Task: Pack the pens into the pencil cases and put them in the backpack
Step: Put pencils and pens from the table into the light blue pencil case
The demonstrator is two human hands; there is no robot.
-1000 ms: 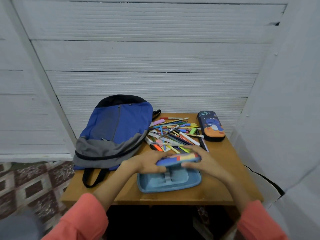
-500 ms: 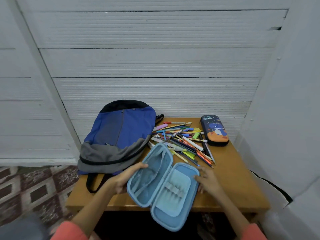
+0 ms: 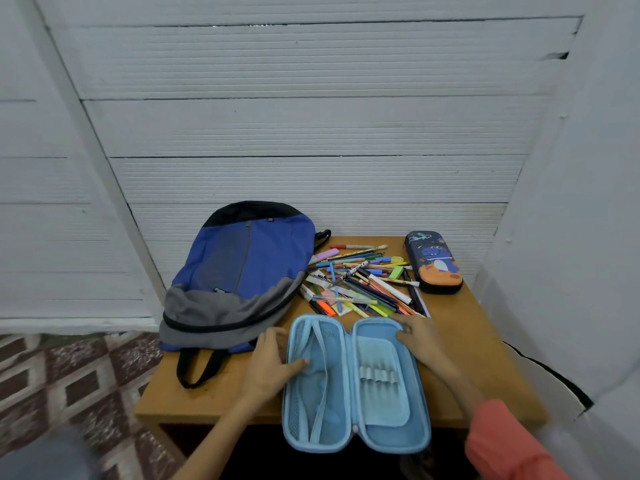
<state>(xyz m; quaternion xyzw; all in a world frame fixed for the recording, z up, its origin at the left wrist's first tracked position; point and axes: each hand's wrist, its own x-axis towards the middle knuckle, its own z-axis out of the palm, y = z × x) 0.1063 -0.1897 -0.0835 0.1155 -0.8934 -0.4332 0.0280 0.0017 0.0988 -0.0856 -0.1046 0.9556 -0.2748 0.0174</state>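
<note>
My left hand (image 3: 273, 362) and right hand (image 3: 420, 339) press flat, gripping nothing, on the opened light-blue pencil case (image 3: 355, 386) overhanging the table (image 3: 485, 341) edge: probably stiff-shelled, light, best held by its rims.

Backpack (image 3: 242, 271): table's (image 3: 485, 341) left
Pens (image 3: 360, 282): between backpack and closed case (image 3: 434, 261)
Open case (image 3: 353, 382): front edge, before pens

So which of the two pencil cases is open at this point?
The light blue pencil case at the table's near edge, spread flat between the left hand and right hand. The dark dinosaur-print case at the far right corner is closed.
</note>
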